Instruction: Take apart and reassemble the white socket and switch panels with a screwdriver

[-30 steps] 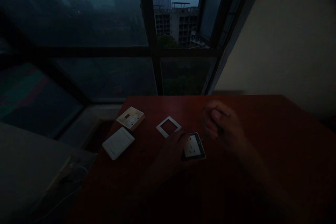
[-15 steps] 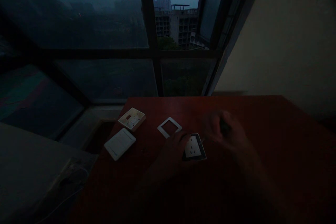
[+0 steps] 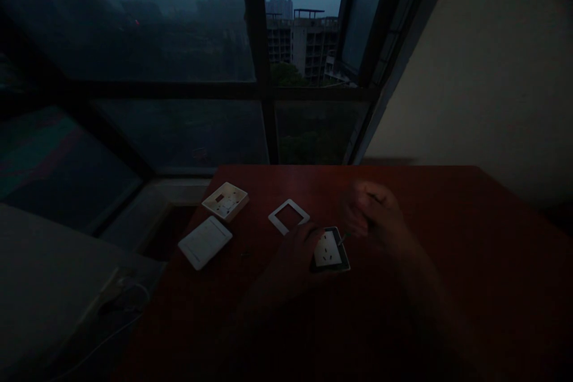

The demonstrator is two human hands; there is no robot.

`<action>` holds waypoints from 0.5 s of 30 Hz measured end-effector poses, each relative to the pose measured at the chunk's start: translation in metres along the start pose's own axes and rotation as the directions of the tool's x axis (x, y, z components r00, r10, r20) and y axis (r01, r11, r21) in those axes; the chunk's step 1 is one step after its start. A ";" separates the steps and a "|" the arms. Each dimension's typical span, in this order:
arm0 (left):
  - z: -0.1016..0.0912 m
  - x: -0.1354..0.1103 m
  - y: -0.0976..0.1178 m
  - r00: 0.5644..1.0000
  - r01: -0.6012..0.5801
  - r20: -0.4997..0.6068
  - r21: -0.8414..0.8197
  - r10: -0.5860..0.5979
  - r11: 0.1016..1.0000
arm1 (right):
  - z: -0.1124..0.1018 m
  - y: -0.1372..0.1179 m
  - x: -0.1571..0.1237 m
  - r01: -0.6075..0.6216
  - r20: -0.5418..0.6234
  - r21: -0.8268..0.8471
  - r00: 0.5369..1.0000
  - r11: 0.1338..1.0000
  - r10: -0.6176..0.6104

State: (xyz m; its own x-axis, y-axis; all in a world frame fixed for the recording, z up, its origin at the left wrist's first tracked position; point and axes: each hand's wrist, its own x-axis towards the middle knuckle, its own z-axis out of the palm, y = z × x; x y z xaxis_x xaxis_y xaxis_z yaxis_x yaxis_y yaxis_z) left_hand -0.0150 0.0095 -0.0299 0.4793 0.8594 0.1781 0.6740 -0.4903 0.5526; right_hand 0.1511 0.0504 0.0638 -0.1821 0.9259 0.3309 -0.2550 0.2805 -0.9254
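Two hands at a wall socket on a dim red table

The left hand (image 3: pixel 293 253) lies on the left edge of the socket (image 3: pixel 330 249); it is too dark to tell whether it clasps it. The right hand (image 3: pixel 370 213) is fisted around a thin tool (image 3: pixel 344 238), whose tip touches the socket's right side. Just beyond lies a white frame (image 3: pixel 289 215). Further left are a switch plate (image 3: pixel 205 242) and a back plate (image 3: pixel 224 200).

We see a white frame (image 3: pixel 289 215) mid-frame; left of it, a switch plate (image 3: pixel 205 242) and an upturned backplate (image 3: pixel 225 200) on the red table (image 3: pixel 447 221).
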 end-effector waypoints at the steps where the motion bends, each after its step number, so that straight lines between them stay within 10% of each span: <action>1: 0.000 0.000 0.000 1.000 -0.006 -0.001 -0.007 0.006 1.000 | -0.004 0.001 0.002 -0.031 0.132 0.028 0.991 0.999 0.027; 5: -0.002 0.000 0.002 1.000 0.003 -0.007 -0.010 -0.003 1.000 | -0.015 -0.011 0.013 0.015 0.152 -0.368 0.987 0.930 0.044; 8: -0.003 0.000 0.004 1.000 0.000 -0.010 -0.006 0.000 1.000 | -0.016 -0.031 0.020 0.079 0.075 -0.905 0.997 0.418 -0.025; 11: -0.003 0.000 0.004 1.000 0.000 -0.017 0.001 0.000 1.000 | -0.016 -0.050 0.022 0.092 0.090 -0.995 0.993 -0.024 0.075; 15: -0.002 0.002 0.002 1.000 0.020 -0.014 0.020 -0.020 1.000 | -0.023 -0.071 0.021 0.313 0.299 -0.949 0.926 -0.026 0.230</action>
State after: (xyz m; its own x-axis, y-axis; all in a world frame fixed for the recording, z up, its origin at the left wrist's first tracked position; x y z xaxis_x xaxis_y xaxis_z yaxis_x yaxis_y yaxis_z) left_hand -0.0141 0.0101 -0.0270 0.4581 0.8709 0.1780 0.6947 -0.4757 0.5395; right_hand 0.1868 0.0558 0.1325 -0.5116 0.8463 0.1487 0.8510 0.5229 -0.0484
